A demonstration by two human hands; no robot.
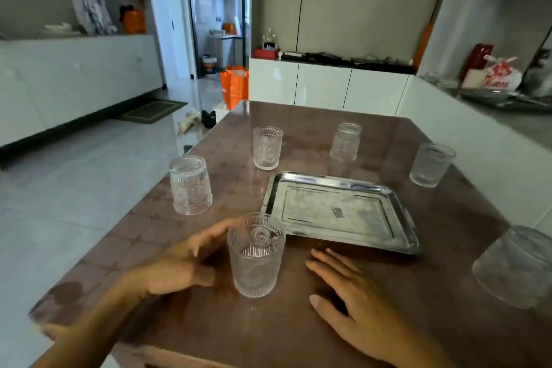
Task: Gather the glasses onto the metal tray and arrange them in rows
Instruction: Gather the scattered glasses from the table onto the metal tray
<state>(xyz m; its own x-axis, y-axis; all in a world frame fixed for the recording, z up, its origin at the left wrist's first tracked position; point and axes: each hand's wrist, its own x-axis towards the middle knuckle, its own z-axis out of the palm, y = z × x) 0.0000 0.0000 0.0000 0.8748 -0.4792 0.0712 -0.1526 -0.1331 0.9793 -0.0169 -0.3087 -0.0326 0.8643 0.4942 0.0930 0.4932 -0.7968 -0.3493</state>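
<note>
A rectangular metal tray (400,219) lies bare in the middle of the brown table. Several ribbed clear glasses stand around it. The nearest glass (256,255) stands upright in front of the tray's left corner. My left hand (179,263) is open just left of this glass, fingers curved toward it, blurred; touching cannot be told. My right hand (358,305) rests flat and open on the table to the glass's right. Other glasses: one upside down at the left (190,185), an upright one behind the tray (267,147), one upside down at the back (345,142), one at the right (431,164), one at the right edge (516,266).
The brown table (298,331) has its left edge over a grey tiled floor. A white counter (478,140) runs close along the table's right side. An orange bag (235,85) stands on the floor beyond the far end.
</note>
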